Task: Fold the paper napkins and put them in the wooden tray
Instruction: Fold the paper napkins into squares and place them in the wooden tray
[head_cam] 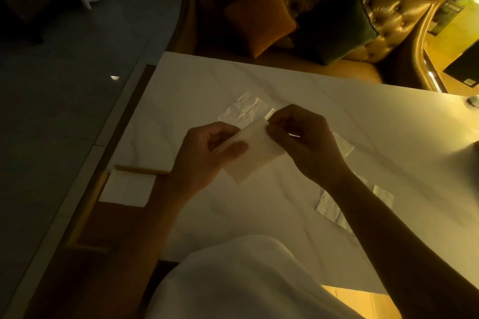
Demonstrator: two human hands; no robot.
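Over a pale marble desk (pixel 285 215), a person's left hand (pixel 204 155) and right hand (pixel 303 142) hold a folded paper napkin (pixel 252 155) between them, each grip pinched shut on an opposite end. At the desk's left edge, the wooden tray (pixel 85 210) holds one folded napkin (pixel 127 186). Crumpled napkins lie farther back (pixel 246 110) and at right (pixel 330 208). Cushions (pixel 259 13) sit on a bench beyond.
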